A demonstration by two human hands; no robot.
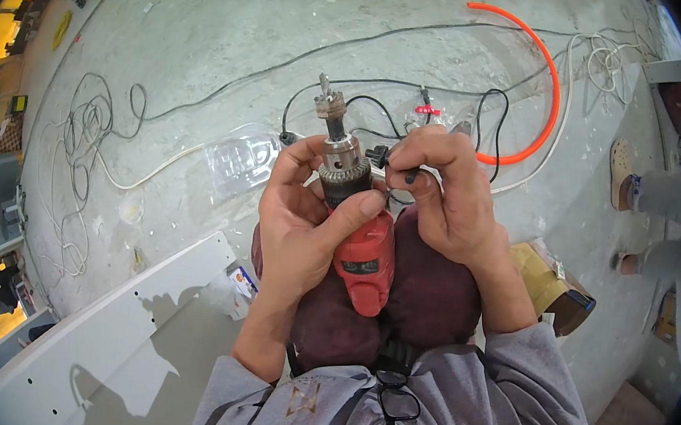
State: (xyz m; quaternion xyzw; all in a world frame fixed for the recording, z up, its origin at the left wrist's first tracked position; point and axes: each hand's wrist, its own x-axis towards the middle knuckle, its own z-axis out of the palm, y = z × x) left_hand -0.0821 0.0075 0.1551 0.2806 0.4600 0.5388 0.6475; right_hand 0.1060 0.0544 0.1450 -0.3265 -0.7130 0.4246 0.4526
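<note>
My left hand (305, 225) is curling its fingers around the red power drill (367, 257) just behind its geared chuck (342, 158), above my maroon-clad lap (438, 278). My right hand (450, 196) is pinching a black chuck key (378, 156), its head pointing left, just beside the chuck. A hole saw (331, 107) is jutting from the far end. Far right, an orange hose (552, 102) is curving across the floor (297, 6).

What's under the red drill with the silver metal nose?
Dark maroon trouser legs show below the red drill on both sides; the drill covers whatever is directly beneath.
</note>
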